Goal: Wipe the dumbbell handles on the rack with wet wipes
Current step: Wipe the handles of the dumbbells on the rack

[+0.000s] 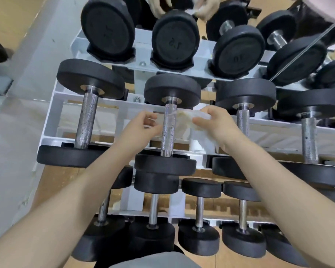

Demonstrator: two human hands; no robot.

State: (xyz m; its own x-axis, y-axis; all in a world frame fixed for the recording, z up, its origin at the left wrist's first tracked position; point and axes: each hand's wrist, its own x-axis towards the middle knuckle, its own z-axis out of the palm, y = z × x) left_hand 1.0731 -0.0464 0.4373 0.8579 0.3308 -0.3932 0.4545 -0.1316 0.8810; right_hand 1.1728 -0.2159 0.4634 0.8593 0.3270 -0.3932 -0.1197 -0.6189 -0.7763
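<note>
A white rack (50, 117) holds black dumbbells on several tiers. On the middle tier, a dumbbell with a knurled steel handle (167, 132) lies straight ahead of me. A stained white wet wipe (188, 118) passes behind that handle. My left hand (141, 126) pinches the wipe's left end, just left of the handle. My right hand (215, 122) grips its right end, with loose wipe hanging below the palm. Another middle-tier handle (86, 117) lies to the left and two more to the right.
The top tier carries dumbbells seen end-on (175, 40). A mirror behind the rack reflects two hands holding a wipe (199, 8). The bottom tier holds smaller dumbbells (199, 207). Grey floor lies to the left, wood-toned floor under the rack.
</note>
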